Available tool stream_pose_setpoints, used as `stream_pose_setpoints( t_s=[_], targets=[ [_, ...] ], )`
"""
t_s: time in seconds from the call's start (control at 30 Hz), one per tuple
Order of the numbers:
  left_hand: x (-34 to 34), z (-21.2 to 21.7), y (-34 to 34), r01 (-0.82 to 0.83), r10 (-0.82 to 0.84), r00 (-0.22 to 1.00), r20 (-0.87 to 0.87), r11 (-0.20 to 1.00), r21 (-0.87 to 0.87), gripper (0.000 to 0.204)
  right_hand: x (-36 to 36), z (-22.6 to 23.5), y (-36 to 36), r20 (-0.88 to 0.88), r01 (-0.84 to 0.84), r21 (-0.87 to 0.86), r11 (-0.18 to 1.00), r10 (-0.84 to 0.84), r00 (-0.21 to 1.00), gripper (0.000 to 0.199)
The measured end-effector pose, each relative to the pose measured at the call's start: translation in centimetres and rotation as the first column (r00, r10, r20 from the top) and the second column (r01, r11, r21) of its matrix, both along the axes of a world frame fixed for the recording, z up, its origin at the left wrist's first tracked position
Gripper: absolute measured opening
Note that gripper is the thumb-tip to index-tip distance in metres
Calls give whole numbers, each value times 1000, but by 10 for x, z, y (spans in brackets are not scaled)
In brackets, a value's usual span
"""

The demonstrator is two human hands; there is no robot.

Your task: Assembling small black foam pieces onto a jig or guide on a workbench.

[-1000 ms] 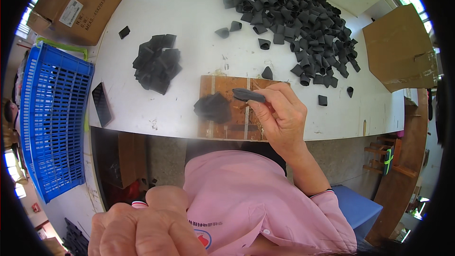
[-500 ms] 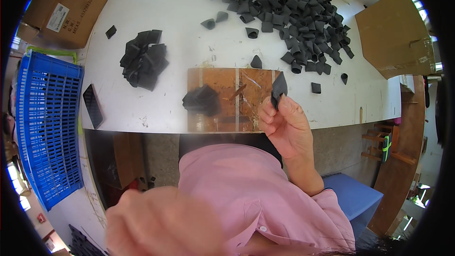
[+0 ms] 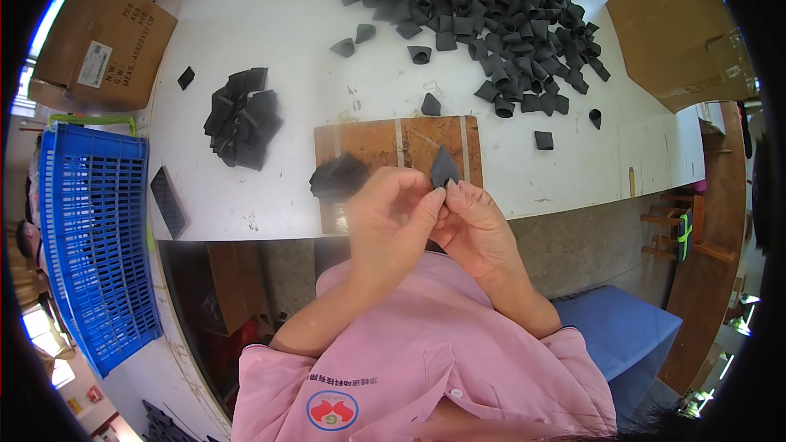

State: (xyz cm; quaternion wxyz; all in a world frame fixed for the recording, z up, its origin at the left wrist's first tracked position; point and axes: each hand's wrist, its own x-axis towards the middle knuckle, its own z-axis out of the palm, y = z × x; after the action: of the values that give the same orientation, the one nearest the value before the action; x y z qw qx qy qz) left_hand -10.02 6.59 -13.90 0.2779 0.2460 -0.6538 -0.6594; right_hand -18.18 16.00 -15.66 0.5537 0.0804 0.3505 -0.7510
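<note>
My left hand [image 3: 391, 211] and my right hand [image 3: 479, 225] meet over the near edge of a brown wooden board [image 3: 368, 135]. Between their fingertips they pinch one folded black fabric piece [image 3: 444, 168], its pointed end up. Thumbs and forefingers of both hands press on its lower end. Just left of my left hand, a small stack of flat black pieces [image 3: 337, 178] lies on the board. A larger stack of flat black pieces [image 3: 243, 119] sits farther left on the white table [image 3: 295, 196]. One folded piece [image 3: 431, 105] rests beyond the board's far edge.
A big heap of folded black pieces [image 3: 491, 24] covers the far right of the table. Cardboard boxes stand at the far left [image 3: 106, 41] and far right [image 3: 679, 33]. A blue plastic basket [image 3: 97, 237] and a dark phone-like slab [image 3: 168, 202] are on the left; a blue stool [image 3: 614, 327] is at right.
My left hand has come up from low near my body to join the right at the black piece. My right hand has shifted a little left and down with it.
</note>
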Motion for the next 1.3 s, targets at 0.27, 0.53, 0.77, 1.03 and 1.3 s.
stream_pose_setpoints(
  t_s=[0.27, 0.53, 0.77, 1.03, 1.3],
  targets=[
    [-3, -14, -5, -70, 86, 992, 95, 985, -157, 5, -8, 0, 7, -986, 340, 158, 927, 132, 99, 15],
    [-1, -16, -3, 43, -11, 992, 126, 968, -249, 6, -10, -6, -2, -998, 305, -7, 952, 14, -66, 16],
    [3, -34, 9, -169, 208, 978, -13, 757, -632, 7, -12, -19, -10, -842, 427, -95, 899, 156, -516, 17],
    [27, -100, -80, -116, 367, 866, 339, 807, -579, 17, -141, 2, -40, -989, 646, 142, 750, 135, 60, 22],
    [21, -124, -97, 101, 335, 791, 511, 753, -650, 10, -27, -39, -8, -815, 54, 421, 906, 351, 460, 16]
  ],
)
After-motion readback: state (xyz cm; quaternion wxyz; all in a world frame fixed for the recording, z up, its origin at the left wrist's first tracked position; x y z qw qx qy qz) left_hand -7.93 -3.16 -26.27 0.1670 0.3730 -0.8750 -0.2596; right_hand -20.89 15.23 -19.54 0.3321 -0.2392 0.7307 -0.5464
